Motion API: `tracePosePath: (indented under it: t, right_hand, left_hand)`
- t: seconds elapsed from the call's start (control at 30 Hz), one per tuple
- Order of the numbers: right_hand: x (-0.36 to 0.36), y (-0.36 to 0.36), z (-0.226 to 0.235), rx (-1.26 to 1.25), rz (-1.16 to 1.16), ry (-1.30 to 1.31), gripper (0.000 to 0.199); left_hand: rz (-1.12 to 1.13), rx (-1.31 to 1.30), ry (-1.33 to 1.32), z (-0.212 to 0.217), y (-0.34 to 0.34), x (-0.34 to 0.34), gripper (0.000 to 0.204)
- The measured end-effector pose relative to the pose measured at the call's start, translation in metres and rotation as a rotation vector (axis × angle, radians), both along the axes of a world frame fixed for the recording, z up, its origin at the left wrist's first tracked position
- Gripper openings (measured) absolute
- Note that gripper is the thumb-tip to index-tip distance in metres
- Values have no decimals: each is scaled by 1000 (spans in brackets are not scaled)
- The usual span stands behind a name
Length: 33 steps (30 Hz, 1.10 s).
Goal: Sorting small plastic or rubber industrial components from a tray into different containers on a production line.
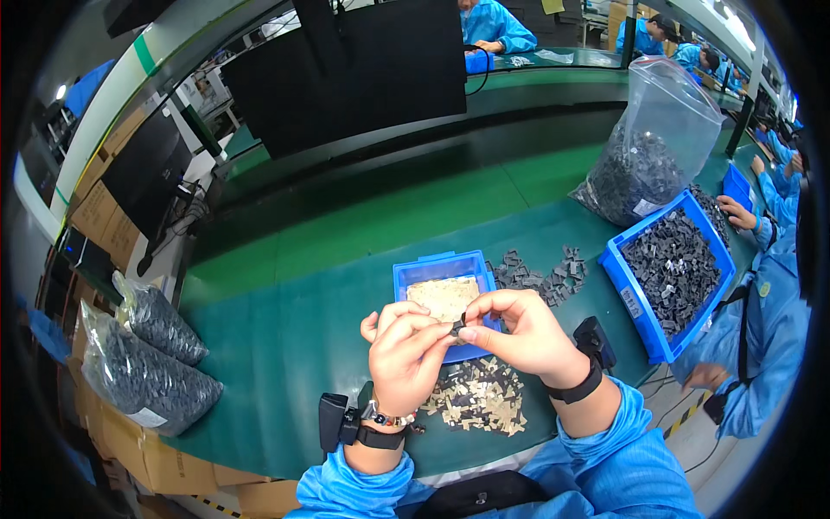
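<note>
Over the near side of a small blue bin, my two hands meet at a small black plastic part. My left hand pinches it from the left, fingers curled. From the right, my right hand grips the same part between thumb and forefinger. The fingertips hide much of it. Inside the bin lies a pale beige layer whose kind I cannot make out. Right below my hands a loose pile of beige strips and black bits covers part of the green mat. Similar black parts are scattered beyond the bin on the right.
At the right stands a larger blue bin full of black parts, with a clear bag of them behind it. Two filled bags lie at the left. A dark monitor hangs ahead. A co-worker's sleeve is close on the right.
</note>
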State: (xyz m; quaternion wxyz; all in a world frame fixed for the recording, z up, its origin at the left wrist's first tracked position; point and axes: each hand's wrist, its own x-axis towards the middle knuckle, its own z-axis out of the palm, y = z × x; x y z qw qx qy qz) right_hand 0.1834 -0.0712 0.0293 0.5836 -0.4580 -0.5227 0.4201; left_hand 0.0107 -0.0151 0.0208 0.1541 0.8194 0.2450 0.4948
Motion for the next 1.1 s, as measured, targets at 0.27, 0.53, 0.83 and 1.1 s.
tracePosePath:
  t: [0.27, 0.53, 0.83, 1.1]
  right_hand:
    - [7, -1, -4, 63, 126, -107, 15]
    - [17, -4, 0, -20, 577, 290, 14]
    - [10, -6, -2, 138, 481, 312, 9]
    - [-5, -4, -3, 300, 367, 14, 20]
  left_hand:
    - [63, 113, 77, 4, -9, -2, 18]
    - [-170, 136, -37, 8, -13, -6, 12]
    - [-207, -16, -116, 2, -14, -7, 15]
    - [-132, -15, -293, -4, -11, -3, 29]
